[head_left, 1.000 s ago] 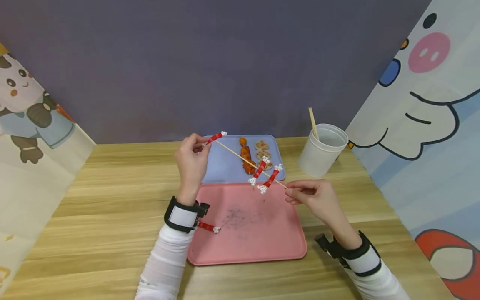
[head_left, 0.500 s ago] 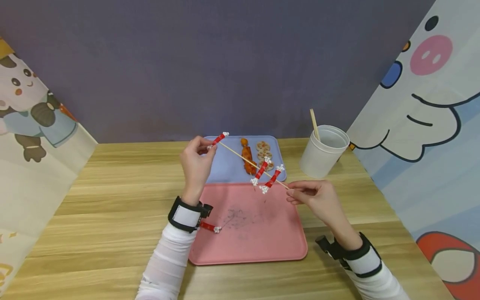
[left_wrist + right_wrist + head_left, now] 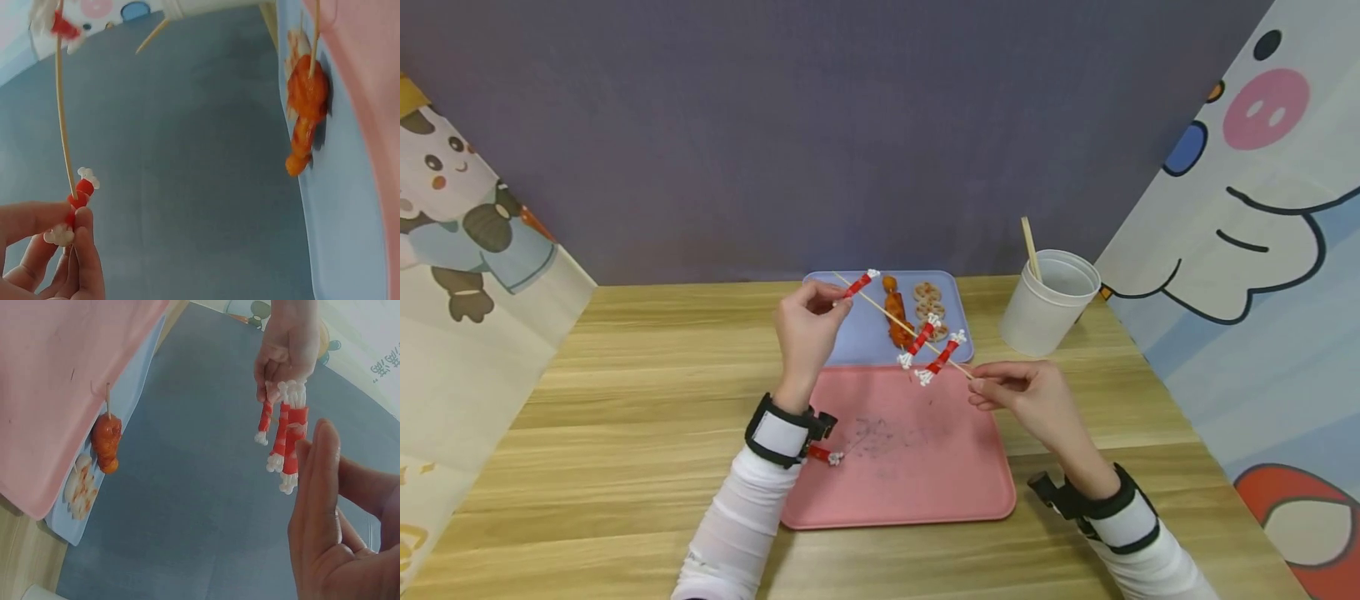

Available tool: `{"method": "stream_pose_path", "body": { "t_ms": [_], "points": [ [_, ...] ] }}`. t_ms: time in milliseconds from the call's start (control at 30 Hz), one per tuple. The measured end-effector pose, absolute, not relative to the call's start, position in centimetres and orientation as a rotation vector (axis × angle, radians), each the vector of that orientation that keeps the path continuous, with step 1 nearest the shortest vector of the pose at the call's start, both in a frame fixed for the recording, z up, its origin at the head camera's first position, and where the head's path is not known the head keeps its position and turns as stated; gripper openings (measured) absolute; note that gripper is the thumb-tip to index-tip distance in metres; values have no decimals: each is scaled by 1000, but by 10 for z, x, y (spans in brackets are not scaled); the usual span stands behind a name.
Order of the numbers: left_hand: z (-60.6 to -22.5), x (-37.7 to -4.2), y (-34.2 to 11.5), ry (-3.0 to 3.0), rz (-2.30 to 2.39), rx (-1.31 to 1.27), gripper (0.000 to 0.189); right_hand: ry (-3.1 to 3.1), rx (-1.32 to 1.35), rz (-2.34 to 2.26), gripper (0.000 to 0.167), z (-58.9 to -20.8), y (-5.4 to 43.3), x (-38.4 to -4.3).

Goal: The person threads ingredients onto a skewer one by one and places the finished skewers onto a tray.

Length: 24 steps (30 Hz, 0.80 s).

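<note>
In the head view my left hand (image 3: 812,329) pinches an enoki roll (image 3: 859,284), wrapped in red with white knobbed ends. A thin bamboo skewer (image 3: 883,310) runs through it, its tip showing beyond the roll at upper left. My right hand (image 3: 1026,396) pinches the skewer's lower end between thumb and fingers. Two more enoki rolls, one (image 3: 919,342) beside the other (image 3: 942,357), sit crosswise on the skewer near that hand. Another roll (image 3: 823,454) lies on the pink tray (image 3: 925,492), partly hidden behind my left wrist.
Behind the pink tray, a blue tray (image 3: 850,342) bears an orange-brown skewer of food (image 3: 895,312) and a skewer of lotus root slices (image 3: 928,310). A white cup (image 3: 1045,312) with wooden sticks (image 3: 1031,248) stands at the back right. A dark panel (image 3: 880,142) rises behind.
My left hand has moved right along the skewer with its enoki roll, and the skewer's tip now shows beyond that roll. My right hand has stayed nearly still.
</note>
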State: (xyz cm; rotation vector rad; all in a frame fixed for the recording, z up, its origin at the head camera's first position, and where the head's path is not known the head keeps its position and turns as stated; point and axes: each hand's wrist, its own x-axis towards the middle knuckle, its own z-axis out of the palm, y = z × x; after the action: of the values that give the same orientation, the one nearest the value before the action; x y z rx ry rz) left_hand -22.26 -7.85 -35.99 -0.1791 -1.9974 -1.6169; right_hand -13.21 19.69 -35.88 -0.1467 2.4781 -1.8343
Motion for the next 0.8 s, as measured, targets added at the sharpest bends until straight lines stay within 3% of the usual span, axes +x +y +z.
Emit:
{"method": "stream_pose_path", "body": {
  "t_ms": [800],
  "points": [
    [-367,-206,-42,-2157,-1550,-312,4,2441,-151,-1886,24,-365,195,-137]
  ]
}}
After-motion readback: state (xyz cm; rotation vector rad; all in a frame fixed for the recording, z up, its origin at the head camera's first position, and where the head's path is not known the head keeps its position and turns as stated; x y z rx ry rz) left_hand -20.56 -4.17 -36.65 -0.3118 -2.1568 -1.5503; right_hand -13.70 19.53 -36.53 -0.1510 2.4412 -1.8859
